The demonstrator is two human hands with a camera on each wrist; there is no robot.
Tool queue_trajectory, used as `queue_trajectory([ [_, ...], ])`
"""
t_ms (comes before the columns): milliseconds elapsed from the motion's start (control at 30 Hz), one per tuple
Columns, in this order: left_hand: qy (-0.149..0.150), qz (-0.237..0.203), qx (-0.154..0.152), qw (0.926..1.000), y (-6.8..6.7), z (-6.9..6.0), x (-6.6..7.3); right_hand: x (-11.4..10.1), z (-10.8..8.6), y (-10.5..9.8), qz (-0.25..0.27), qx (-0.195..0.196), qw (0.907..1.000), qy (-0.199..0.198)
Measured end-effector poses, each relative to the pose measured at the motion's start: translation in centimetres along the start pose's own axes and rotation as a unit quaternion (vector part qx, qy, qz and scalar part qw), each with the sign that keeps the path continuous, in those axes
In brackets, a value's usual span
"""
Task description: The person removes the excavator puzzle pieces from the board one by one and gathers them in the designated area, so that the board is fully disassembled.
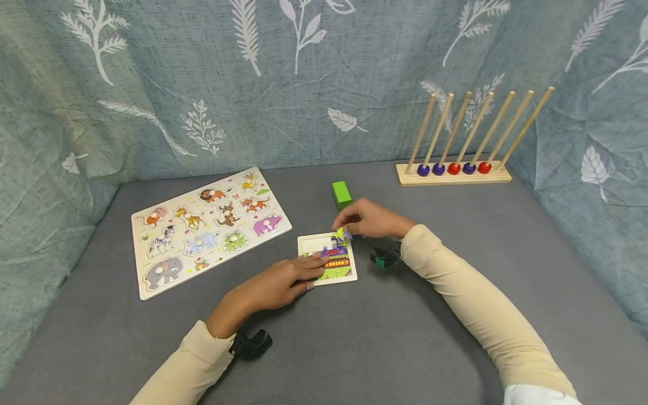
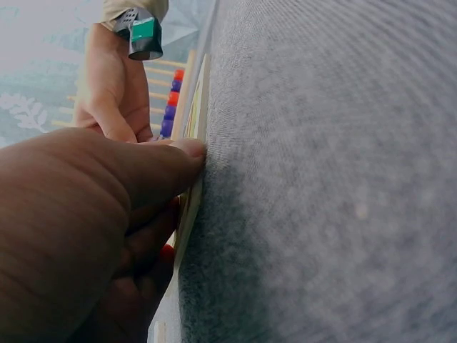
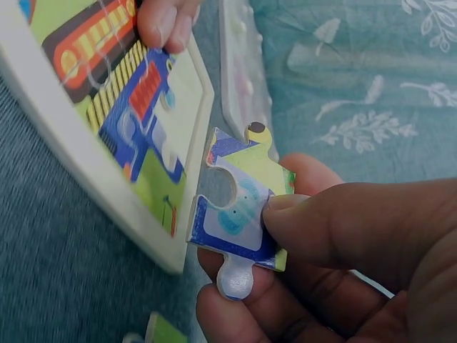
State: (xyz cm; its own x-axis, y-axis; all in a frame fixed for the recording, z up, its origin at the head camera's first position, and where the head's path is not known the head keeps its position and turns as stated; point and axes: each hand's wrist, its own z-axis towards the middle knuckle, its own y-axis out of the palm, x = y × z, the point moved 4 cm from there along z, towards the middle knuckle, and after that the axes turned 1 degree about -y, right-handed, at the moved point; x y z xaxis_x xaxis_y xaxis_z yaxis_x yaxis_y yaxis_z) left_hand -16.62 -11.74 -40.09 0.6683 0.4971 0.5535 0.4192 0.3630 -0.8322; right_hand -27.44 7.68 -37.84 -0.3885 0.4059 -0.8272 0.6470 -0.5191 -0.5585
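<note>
Your right hand (image 1: pixel 372 219) pinches a thin blue-and-lime jigsaw piece (image 3: pixel 239 207) at the far right corner of the square, cream-framed, partly filled puzzle tray (image 1: pixel 312 244) on the grey bench (image 1: pixel 385 337), while your left hand (image 1: pixel 278 284) rests outstretched fingers on its filled part.

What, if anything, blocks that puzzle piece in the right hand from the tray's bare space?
Nothing visible does: the right hand pinches the puzzle piece near the tray, with the bare space close by. The left hand rests at one side.
</note>
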Motion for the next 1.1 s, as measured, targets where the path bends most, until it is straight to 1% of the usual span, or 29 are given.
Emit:
queue_trajectory([
  [133, -0.011, -0.001, -0.004, 0.9999, 0.0, 0.0, 0.0, 0.3, -0.4, -0.5, -0.004, 0.004, 1.0000, -0.001],
  [433, -0.014, 0.003, -0.004, 0.9999, 0.0, 0.1, -0.1, 1.0, -1.3, -1.8, -0.019, 0.015, 0.9997, -0.011],
  [633, -0.015, 0.001, -0.006, 0.9999, -0.1, 0.1, 0.0, 1.6, -2.0, -2.9, -0.032, 0.023, 0.9991, 0.012],
  [767, -0.010, 0.002, -0.004, 0.9999, -0.3, 0.1, 0.1, 1.8, -2.5, -3.4, -0.040, 0.029, 0.9985, 0.024],
  [867, -0.005, 0.006, -0.002, 1.0000, -0.3, 0.1, 0.1, 2.0, -2.7, -3.5, -0.042, 0.035, 0.9980, 0.033],
  [1000, -0.010, 0.007, -0.006, 0.9999, -0.2, 0.0, 0.1, 2.3, -2.8, -3.3, -0.050, 0.038, 0.9972, 0.041],
  [1100, -0.005, 0.007, -0.001, 1.0000, -0.2, 0.0, 0.1, 2.6, -2.9, -3.4, -0.046, 0.041, 0.9970, 0.046],
])
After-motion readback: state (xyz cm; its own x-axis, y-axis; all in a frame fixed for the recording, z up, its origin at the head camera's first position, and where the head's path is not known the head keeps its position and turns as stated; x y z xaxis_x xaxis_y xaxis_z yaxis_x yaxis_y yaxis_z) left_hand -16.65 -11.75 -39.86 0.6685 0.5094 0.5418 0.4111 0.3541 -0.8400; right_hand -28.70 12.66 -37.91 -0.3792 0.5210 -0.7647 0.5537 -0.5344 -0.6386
